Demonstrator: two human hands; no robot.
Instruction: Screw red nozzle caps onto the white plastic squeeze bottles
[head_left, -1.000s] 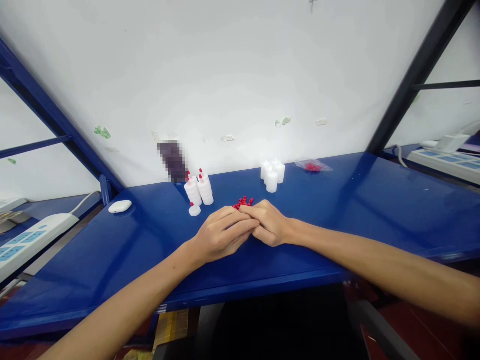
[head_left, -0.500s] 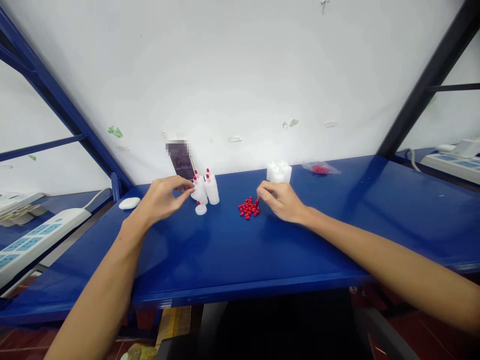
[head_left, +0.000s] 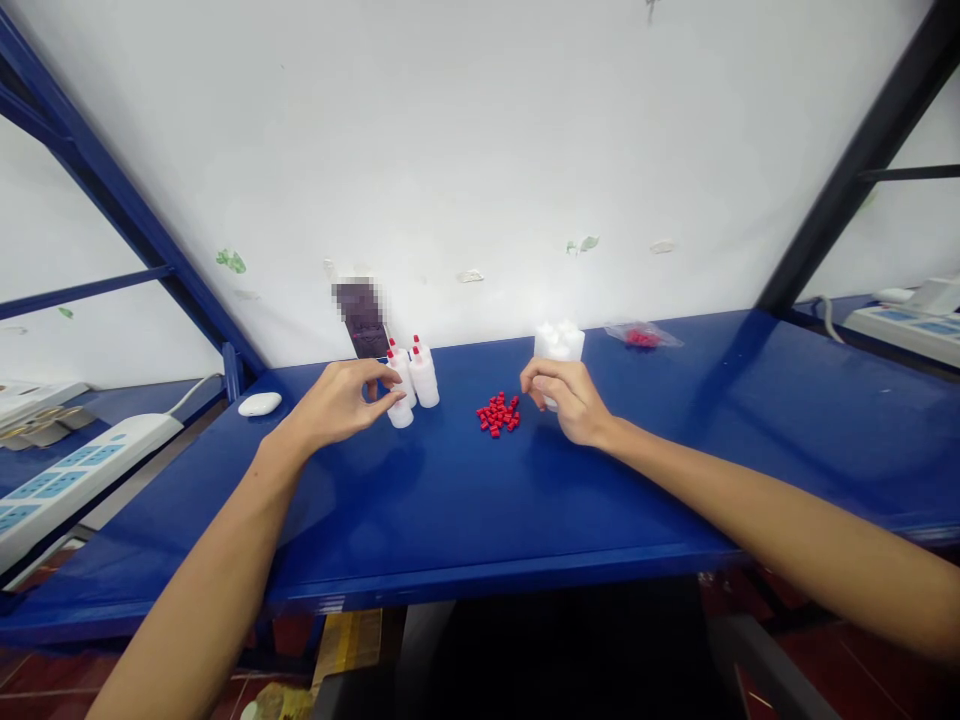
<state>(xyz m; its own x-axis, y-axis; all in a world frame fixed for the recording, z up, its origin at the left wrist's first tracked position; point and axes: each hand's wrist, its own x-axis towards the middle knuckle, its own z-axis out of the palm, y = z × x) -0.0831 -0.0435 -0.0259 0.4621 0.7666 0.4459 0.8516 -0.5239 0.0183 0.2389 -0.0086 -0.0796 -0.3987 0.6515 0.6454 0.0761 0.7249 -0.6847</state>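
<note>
My left hand (head_left: 346, 402) is at the front of a small group of white squeeze bottles (head_left: 424, 380) with red-tipped tops. Its thumb and forefinger are closed around the upper part of the nearest bottle (head_left: 402, 413), which stands upright. To the right, my right hand (head_left: 568, 398) has curled fingers just beside a loose pile of small red caps (head_left: 497, 414). White shows beneath its fingers, and whatever it grips is hidden. Several white bottles without red caps (head_left: 559, 342) stand right behind this hand.
A clear bag of red caps (head_left: 643, 338) lies at the back right of the blue table (head_left: 480, 510). At the left are a white oval object (head_left: 259, 404) and a power strip (head_left: 82, 470). A phone-like dark panel (head_left: 367, 330) leans against the wall.
The front bottle at my left hand now stands upright where a round white end showed before; that hand moved slightly right. My right hand drew back right from the red caps.
</note>
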